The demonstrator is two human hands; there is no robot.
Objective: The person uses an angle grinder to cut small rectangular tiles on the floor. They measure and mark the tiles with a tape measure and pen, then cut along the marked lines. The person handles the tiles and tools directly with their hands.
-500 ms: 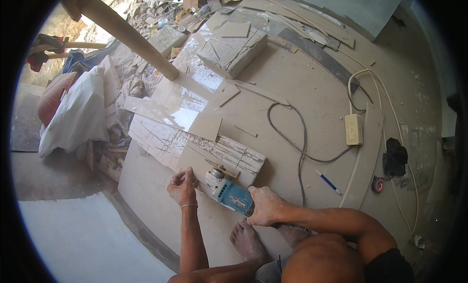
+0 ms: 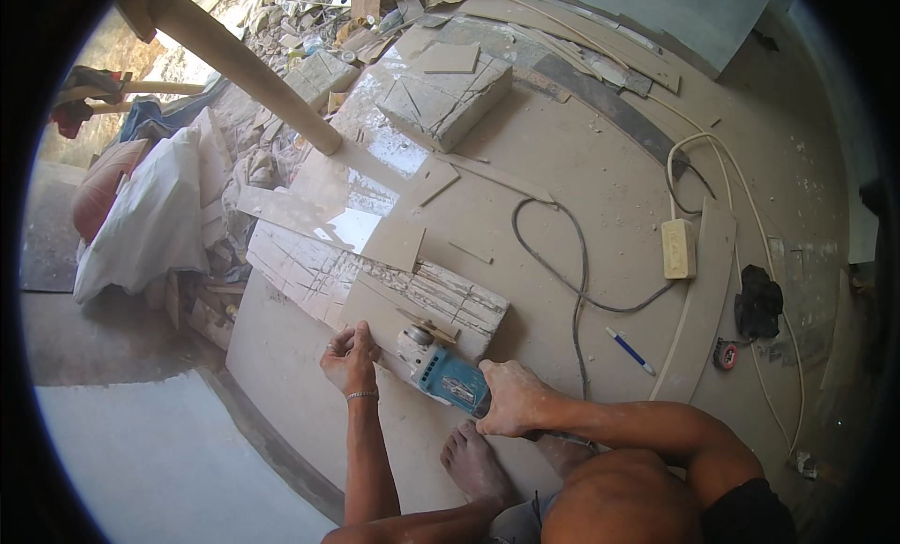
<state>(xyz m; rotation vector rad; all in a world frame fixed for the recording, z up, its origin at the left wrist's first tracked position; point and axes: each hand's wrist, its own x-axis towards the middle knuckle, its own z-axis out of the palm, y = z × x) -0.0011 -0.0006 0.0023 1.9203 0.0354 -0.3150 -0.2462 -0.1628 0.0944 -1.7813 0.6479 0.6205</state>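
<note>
My right hand (image 2: 514, 397) is wrapped round the rear body of a teal angle grinder (image 2: 452, 377). The grinder's disc and guard lie over a beige tile (image 2: 375, 303), which rests on a scored, whitish block (image 2: 457, 298). With bent fingers my left hand (image 2: 350, 358) grips the near left edge of that tile, left of the grinder head; part of its fingers is hidden. A smaller piece of tile (image 2: 396, 242) lies on the block just beyond. My bare foot (image 2: 476, 462) is close to the grinder, on the near side.
A dark power cord (image 2: 583, 263) loops across the floor to a cream socket box (image 2: 679, 249). A blue-white marker (image 2: 631, 351), tape measure (image 2: 726, 354) and black bag (image 2: 758, 302) lie right. Beyond stand another block (image 2: 445, 99) and a wooden post (image 2: 248, 66); a white sack (image 2: 145, 221) is left.
</note>
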